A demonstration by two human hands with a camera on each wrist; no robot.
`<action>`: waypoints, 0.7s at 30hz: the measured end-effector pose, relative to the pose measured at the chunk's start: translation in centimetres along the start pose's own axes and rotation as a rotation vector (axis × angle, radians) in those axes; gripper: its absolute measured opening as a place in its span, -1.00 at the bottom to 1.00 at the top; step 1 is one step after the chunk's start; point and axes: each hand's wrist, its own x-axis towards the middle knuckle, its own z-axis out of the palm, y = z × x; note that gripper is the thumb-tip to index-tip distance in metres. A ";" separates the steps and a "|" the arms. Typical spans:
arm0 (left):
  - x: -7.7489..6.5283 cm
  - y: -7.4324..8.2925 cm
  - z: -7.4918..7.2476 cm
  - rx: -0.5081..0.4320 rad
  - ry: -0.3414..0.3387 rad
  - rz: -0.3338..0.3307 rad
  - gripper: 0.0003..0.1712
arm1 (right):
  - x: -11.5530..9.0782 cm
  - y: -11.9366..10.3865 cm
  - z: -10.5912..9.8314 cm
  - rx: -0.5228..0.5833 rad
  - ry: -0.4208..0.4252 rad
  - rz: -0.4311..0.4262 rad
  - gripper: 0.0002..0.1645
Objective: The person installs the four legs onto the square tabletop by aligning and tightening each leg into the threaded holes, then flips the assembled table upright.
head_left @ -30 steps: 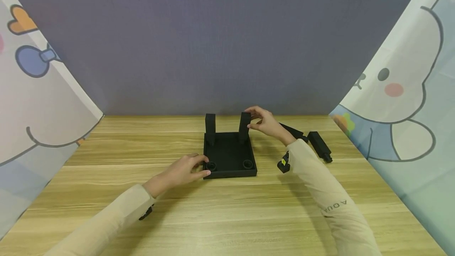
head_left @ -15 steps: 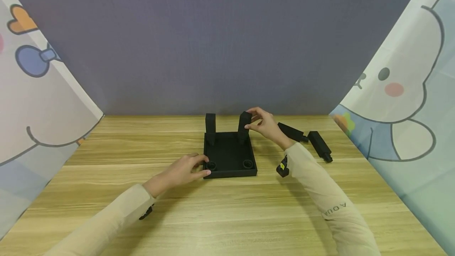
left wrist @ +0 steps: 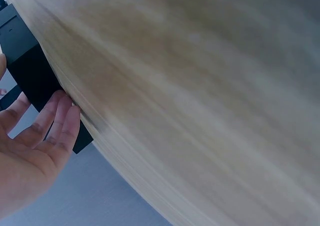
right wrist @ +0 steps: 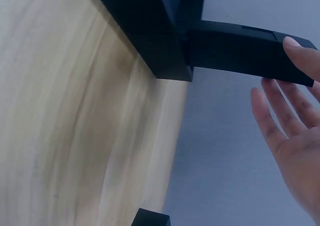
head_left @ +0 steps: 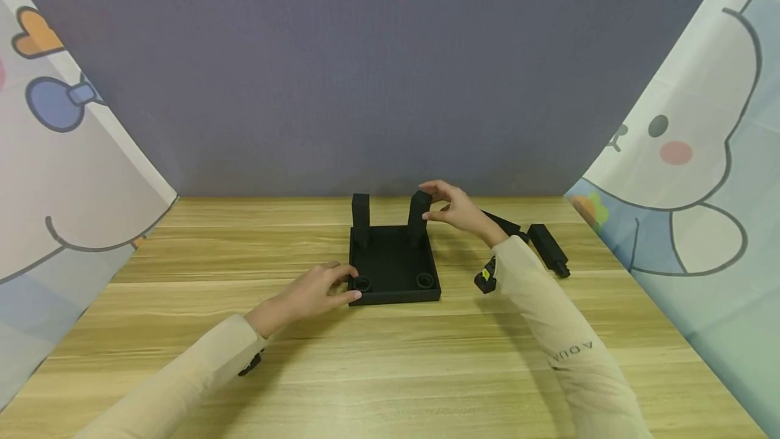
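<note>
A shallow black square tray-like base (head_left: 393, 263) lies on the wooden table with its rim up. Two black square legs stand upright at its far corners, the left leg (head_left: 361, 217) and the right leg (head_left: 417, 219). Round sockets show at the near corners, including the right socket (head_left: 424, 281). My left hand (head_left: 307, 293) holds the base's near left corner, thumb on the front wall and fingers along the side (left wrist: 35, 70). With thumb and fingertips, my right hand (head_left: 457, 212) pinches the right leg near its top, also seen as the leg (right wrist: 240, 48) in the right wrist view.
Two loose black legs lie to the right of the base: one (head_left: 548, 249) in full sight, the other (head_left: 502, 223) partly behind the right forearm. Each has a narrower round end. A dark grey panel (head_left: 365, 73) rises behind the table (head_left: 390, 371).
The right leg has turned slightly about its upright axis. My right hand shifted a little toward me, then back away, around its top. The left hand and base have stayed put.
</note>
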 end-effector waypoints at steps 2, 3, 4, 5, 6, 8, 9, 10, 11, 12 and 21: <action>0.0 0.0 0.0 0.001 0.002 0.001 -0.56 | 0.0 -0.3 -0.2 -0.009 -0.024 -0.017 -0.35; 0.0 0.0 0.0 0.000 0.001 0.003 -0.56 | 0.0 -0.3 -0.3 -0.008 -0.033 -0.024 -0.35; 0.0 0.0 0.0 0.002 0.000 0.005 -0.56 | 0.0 -0.4 -0.3 -0.005 -0.042 -0.023 -0.36; 0.0 0.0 0.0 0.002 -0.001 0.000 -0.56 | 0.0 -0.4 -0.4 0.002 -0.048 -0.019 -0.36; 0.0 -0.1 0.0 0.004 -0.002 0.002 -0.56 | 0.0 -0.4 -0.4 0.005 -0.052 -0.017 -0.37; 0.1 -0.1 0.0 0.008 -0.003 0.004 -0.55 | 0.1 -0.4 -0.4 0.016 -0.058 -0.006 -0.38; 0.1 -0.1 0.0 0.009 -0.002 0.004 -0.55 | 0.1 -0.4 -0.4 0.024 -0.058 0.003 -0.39; 0.1 -0.1 0.0 0.010 -0.001 0.004 -0.55 | 0.2 -0.5 -0.4 0.029 -0.057 0.013 -0.39; 0.1 -0.1 0.0 0.010 0.001 0.003 -0.56 | 0.2 -0.4 -0.4 0.035 -0.057 0.016 -0.39; 0.1 -0.1 0.0 0.008 0.001 0.003 -0.56 | 0.2 -0.4 -0.4 0.040 -0.057 0.019 -0.39; 0.0 0.0 -0.1 0.009 0.005 0.006 -0.55 | 0.6 0.9 -0.1 0.092 -0.067 0.031 -0.33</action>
